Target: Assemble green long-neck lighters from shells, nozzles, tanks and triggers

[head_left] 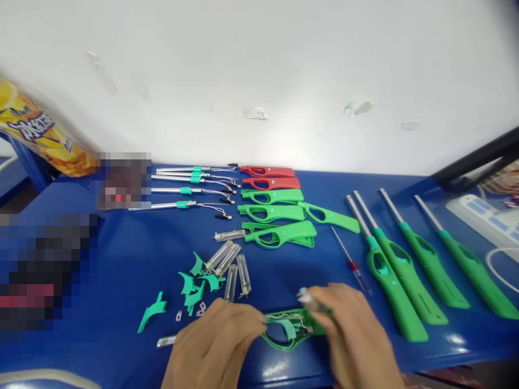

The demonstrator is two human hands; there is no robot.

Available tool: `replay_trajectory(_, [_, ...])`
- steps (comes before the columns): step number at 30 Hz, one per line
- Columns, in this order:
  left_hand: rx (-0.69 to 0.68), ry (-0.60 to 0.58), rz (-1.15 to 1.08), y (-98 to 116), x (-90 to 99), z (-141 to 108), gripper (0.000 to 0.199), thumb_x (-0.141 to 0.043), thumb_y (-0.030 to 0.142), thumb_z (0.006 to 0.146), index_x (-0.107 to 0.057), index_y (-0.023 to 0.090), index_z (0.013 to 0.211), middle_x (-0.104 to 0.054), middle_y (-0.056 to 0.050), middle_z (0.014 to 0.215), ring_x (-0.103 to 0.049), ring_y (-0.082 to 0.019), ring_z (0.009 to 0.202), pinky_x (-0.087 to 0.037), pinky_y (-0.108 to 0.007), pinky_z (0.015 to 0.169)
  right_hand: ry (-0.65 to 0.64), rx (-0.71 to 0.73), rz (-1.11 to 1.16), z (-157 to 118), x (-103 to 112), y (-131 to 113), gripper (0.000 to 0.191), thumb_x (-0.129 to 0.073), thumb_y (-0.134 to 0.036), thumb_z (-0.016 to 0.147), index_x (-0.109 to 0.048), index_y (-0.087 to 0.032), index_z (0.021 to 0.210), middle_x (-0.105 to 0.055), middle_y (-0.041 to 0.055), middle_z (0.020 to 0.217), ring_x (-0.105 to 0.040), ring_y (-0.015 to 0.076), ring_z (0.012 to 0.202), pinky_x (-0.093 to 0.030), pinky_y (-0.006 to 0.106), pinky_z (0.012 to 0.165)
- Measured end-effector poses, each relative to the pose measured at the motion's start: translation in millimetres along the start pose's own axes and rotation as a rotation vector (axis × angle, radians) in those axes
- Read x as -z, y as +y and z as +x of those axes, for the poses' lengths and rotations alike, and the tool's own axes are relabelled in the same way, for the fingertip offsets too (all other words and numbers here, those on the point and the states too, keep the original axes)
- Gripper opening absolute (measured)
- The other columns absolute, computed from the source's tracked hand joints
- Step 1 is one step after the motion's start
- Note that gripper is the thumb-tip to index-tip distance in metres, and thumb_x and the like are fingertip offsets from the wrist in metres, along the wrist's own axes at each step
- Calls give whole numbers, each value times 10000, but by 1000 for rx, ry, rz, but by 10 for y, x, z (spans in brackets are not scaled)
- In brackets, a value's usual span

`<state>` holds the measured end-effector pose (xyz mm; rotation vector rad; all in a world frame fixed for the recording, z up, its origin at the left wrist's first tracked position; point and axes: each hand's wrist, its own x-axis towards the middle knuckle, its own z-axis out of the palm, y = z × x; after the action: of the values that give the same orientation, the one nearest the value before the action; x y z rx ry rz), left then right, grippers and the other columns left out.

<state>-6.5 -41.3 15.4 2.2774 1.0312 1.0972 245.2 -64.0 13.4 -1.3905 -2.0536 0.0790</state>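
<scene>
My left hand (214, 340) is closed at the front end of an open green lighter handle half (279, 344). Inside that half lie white wires and a teal trigger (289, 328). A metal tube tip (165, 341) pokes out to the left of this hand. My right hand (351, 329), slightly blurred, pinches a small clear fuel tank (310, 299) above the rear of the handle, covering part of it. Beyond my left hand lie several loose clear fuel tanks (244, 274), several teal triggers (152, 310) and tiny pale clips (178, 315).
Metal lighter tubes (174, 205) with wires lie at the back left, beside red shells (270, 184) and green shells (284, 233). A screwdriver (359, 277) and whole green lighters (399, 294) are at right, near a power strip (486, 221). A yellow packet (40, 132) leans at far left.
</scene>
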Motion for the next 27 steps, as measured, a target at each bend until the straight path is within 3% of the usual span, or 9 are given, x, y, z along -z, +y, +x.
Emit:
replay_trajectory(4, [-29, -79, 124, 1, -65, -7, 265, -492, 69, 1088, -700, 203, 1183, -749, -30, 1060, -648, -159, 922, -575, -267, 817, 63, -363, -24, -166, 194, 202, 199, -431, -370, 1150, -553, -238, 1236, -698, 40, 1007, -713, 181, 887, -561, 267, 792])
replay_trajectory(6, [-56, -139, 182, -11, -99, -47, 322, -482, 44, 1080, -713, 206, 1234, -758, -34, 1107, -645, -189, 981, -576, -316, 870, 60, -427, 33, -206, 244, 226, 153, -485, -387, 1133, -536, -246, 1167, -626, 5, 911, -653, 158, 773, -550, 246, 754])
replay_trajectory(9, [-111, -226, 215, -31, -175, -121, 312, -462, 81, 1105, -727, 199, 1222, -761, -41, 1177, -644, -234, 1067, -561, -406, 948, -36, -343, 98, -210, 259, 253, 129, -599, -386, 1100, -562, -263, 1108, -629, -17, 886, -633, 152, 735, -527, 235, 708])
replay_trajectory(12, [-138, -238, 233, -53, -266, -182, 278, -497, 80, 1092, -732, 170, 1209, -740, -67, 1224, -615, -265, 1131, -549, -448, 979, -156, -155, 95, -164, 241, 303, 71, -626, -295, 1088, -627, -280, 1157, -703, -3, 997, -679, 182, 887, -521, 277, 843])
replay_trajectory(17, [-134, -230, 283, -79, -337, -241, 354, -554, 49, 1040, -722, 190, 1318, -681, -94, 1296, -570, -275, 1160, -539, -427, 968, -305, 23, 151, -39, 236, 330, 277, -488, -83, 1086, -661, -259, 1213, -617, -5, 878, -579, 175, 758, -456, 300, 741])
replay_trajectory(22, [-123, -189, 285, -26, -310, -218, 430, -497, -5, 1020, -727, 187, 1328, -650, -94, 1236, -541, -253, 1113, -499, -382, 955, -341, 97, 133, 17, 238, 297, 310, -398, -100, 1133, -670, -238, 1185, -539, 2, 818, -494, 188, 712, -401, 304, 697])
replay_trajectory(27, [-83, -162, 273, 68, -315, -179, 409, -474, -14, 1037, -722, 170, 1306, -663, -87, 1203, -539, -243, 1111, -475, -364, 958, -340, 110, 116, 25, 213, 283, 208, -461, -190, 1148, -667, -217, 1126, -533, 0, 808, -477, 187, 711, -370, 310, 703])
